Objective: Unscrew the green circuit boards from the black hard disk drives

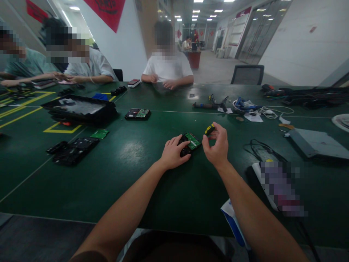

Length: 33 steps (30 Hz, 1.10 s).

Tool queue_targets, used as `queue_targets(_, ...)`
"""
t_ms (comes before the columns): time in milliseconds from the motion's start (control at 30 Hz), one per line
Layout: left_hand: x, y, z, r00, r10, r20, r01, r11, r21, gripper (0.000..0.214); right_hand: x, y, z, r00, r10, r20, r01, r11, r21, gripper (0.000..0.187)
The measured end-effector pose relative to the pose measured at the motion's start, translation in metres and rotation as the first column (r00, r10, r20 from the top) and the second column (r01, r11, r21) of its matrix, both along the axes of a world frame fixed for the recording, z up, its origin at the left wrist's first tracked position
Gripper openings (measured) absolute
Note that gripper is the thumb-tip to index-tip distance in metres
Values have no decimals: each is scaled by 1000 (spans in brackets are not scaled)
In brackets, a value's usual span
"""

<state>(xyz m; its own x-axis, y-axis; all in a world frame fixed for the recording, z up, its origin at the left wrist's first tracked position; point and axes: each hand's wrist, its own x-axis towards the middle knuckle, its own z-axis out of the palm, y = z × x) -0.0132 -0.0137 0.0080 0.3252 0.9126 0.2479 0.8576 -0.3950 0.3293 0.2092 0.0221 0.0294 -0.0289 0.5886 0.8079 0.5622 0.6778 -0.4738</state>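
A black hard drive (190,143) with a green circuit board on top lies on the green table (131,174) in front of me. My left hand (173,153) rests on its left side, fingers curled over the casing and holding it down. My right hand (216,145) is just right of the drive, fingers closed round a screwdriver with a yellow and black handle (209,129) that sticks up above the drive's right edge.
Another hard drive (137,114), a loose green board (99,133), black trays (79,109) and black parts (72,149) lie to the left. Cables and tools (245,107) and a grey device (316,142) lie to the right. Other people sit along the far side.
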Motion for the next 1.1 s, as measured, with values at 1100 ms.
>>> queue_targets(1100,0,-1,2,1000,-3,13,3,1000,-7,65,0,2,-2,999,-41,-31,41,999,19,67)
